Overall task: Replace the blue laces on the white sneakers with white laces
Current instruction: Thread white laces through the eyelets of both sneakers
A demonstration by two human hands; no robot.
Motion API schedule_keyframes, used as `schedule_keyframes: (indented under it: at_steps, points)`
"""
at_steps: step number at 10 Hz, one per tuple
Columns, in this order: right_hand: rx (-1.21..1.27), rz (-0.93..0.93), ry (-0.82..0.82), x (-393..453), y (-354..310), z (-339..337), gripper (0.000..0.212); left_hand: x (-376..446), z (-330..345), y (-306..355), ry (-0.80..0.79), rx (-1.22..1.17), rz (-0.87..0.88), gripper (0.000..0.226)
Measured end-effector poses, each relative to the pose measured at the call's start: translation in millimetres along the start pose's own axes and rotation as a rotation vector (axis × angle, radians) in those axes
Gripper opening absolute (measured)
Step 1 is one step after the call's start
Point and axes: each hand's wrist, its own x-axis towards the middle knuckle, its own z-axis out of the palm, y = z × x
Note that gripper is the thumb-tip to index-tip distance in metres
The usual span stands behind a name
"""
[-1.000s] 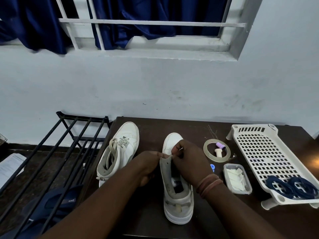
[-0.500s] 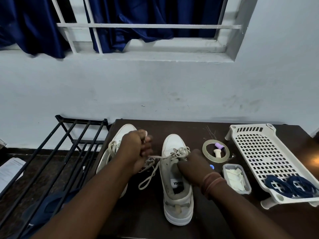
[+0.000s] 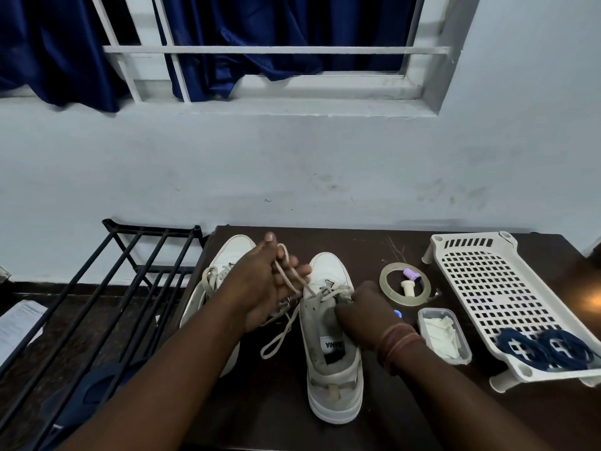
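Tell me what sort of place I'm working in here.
Probably a room in a home: a dark wooden table against a plain painted wall, a barred window with blue curtains, and a black metal shoe rack beside it.

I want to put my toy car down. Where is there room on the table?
Bare table lies at the near edge, left of the sneaker. The tray has room too. It is crowded around the tape roll and box.

tape ring [image 3: 405,284], lidless tub [image 3: 444,335], perforated tray [image 3: 507,297], black rack [image 3: 97,281], blue curtains [image 3: 58,50]
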Motion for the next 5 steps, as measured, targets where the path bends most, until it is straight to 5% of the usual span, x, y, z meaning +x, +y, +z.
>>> schedule_keyframes:
  at_steps: [1,2,3,5]
  points:
    - [-0.005,0.004,-0.011,-0.3,1.6,0.5,0.031,6.9,-11.0,-13.7,0.143,0.479,-0.07,0.042]
    - [-0.021,0.021,0.005,1.5,3.0,3.7,0.033,3.2,-17.2,-21.4,0.118,1.08,-0.086,0.052]
    - [-0.012,0.032,0.008,2.0,1.3,3.4,0.032,-0.5,-13.0,-15.5,-0.019,1.115,-0.161,0.048]
    - [-0.096,0.118,-0.037,-6.1,-7.9,-1.6,0.025,3.1,-6.1,-8.6,0.028,0.109,-0.09,0.049]
